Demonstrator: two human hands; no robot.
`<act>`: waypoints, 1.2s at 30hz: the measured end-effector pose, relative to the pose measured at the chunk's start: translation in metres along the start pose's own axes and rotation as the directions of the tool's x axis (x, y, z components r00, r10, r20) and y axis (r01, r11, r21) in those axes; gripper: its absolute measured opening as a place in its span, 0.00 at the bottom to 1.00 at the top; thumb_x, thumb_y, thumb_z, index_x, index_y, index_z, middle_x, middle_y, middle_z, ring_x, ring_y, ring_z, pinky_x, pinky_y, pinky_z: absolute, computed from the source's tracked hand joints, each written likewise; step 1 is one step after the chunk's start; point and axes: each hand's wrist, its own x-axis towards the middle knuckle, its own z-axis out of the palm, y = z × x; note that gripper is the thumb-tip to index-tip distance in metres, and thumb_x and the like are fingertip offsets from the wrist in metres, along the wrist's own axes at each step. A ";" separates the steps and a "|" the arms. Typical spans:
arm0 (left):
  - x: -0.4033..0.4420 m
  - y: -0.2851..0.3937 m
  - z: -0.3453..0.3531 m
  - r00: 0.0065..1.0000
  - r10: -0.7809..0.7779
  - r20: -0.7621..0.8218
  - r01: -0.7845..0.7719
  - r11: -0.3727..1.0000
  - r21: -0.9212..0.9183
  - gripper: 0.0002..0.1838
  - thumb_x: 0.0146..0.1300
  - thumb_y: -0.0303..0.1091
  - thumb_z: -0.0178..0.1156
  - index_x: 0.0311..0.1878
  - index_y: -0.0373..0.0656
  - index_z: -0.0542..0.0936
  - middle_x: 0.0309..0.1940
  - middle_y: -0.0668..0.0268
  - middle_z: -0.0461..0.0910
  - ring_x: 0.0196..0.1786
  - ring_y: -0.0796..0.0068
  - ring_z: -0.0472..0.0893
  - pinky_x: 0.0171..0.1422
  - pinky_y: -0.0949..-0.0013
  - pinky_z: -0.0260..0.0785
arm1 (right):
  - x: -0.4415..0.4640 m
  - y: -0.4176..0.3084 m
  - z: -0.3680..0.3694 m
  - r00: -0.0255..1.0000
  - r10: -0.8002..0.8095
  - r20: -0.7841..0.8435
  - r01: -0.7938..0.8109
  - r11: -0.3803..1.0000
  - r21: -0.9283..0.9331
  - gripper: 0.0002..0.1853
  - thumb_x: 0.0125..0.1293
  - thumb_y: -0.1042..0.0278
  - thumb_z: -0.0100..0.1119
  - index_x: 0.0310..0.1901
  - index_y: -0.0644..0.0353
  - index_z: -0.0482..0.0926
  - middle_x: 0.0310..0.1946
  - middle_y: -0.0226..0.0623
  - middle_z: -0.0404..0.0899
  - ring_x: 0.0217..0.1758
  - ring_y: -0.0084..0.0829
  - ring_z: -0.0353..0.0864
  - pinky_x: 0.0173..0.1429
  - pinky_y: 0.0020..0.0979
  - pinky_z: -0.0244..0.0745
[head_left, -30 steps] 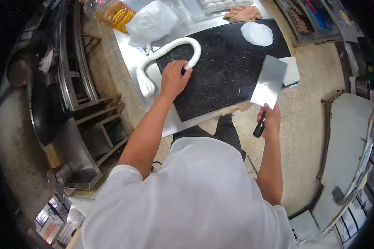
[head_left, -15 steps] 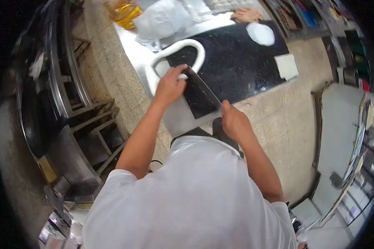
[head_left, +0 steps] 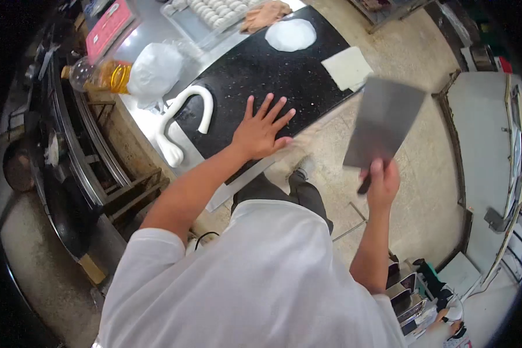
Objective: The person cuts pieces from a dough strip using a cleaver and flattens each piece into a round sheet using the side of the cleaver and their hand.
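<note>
My left hand (head_left: pixel 262 129) is spread open, palm down, over the near part of the black work surface (head_left: pixel 238 75); whether it touches the surface I cannot tell. In my right hand (head_left: pixel 383 182) is the dark handle of a wide-bladed cleaver (head_left: pixel 385 122), held up beyond the table's right edge with its broad side showing. To the left of my left hand, a curved rope of white dough (head_left: pixel 200 95) lies partly on the black surface, its thick end over the metal tabletop. A round white sheet (head_left: pixel 291 35) lies farther back.
A folded pale cloth (head_left: pixel 348 68) lies at the right edge. Behind are a tan cloth (head_left: pixel 267 14) and a tray of dough pieces (head_left: pixel 217 11). A white plastic bag (head_left: pixel 153 72), a bottle of yellow liquid (head_left: pixel 107 75) and a pink box (head_left: pixel 111 26) stand left.
The cleaver has swung from above the black surface out to the right, with its broad side now showing. My left hand has left the dough and spread open. The view has shifted too.
</note>
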 end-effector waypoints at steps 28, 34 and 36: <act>0.051 -0.014 -0.009 0.893 0.447 0.054 -0.448 0.894 0.021 0.40 0.70 0.71 0.47 0.79 0.61 0.66 0.84 0.62 0.55 0.85 0.52 0.52 0.85 0.35 0.34 | 0.012 0.049 0.107 0.706 0.337 0.623 -0.070 0.909 -0.412 0.30 0.65 0.44 0.68 0.52 0.68 0.81 0.45 0.57 0.86 0.51 0.56 0.87 0.57 0.49 0.79; 0.043 -0.021 0.003 0.764 0.636 0.107 -0.602 0.762 -0.238 0.40 0.68 0.72 0.50 0.80 0.66 0.66 0.82 0.65 0.60 0.85 0.57 0.54 0.85 0.35 0.34 | -0.019 0.048 0.127 0.693 0.588 0.417 -0.179 0.700 -0.691 0.32 0.61 0.45 0.72 0.55 0.66 0.79 0.45 0.57 0.87 0.50 0.57 0.87 0.54 0.51 0.80; 0.069 -0.031 -0.005 0.790 0.600 0.123 -0.593 0.800 -0.092 0.41 0.68 0.71 0.50 0.80 0.65 0.65 0.82 0.65 0.60 0.85 0.56 0.54 0.85 0.36 0.35 | 0.005 0.044 0.124 0.760 0.496 0.420 -0.153 0.765 -0.626 0.34 0.60 0.43 0.72 0.55 0.66 0.77 0.44 0.60 0.86 0.50 0.59 0.86 0.53 0.53 0.80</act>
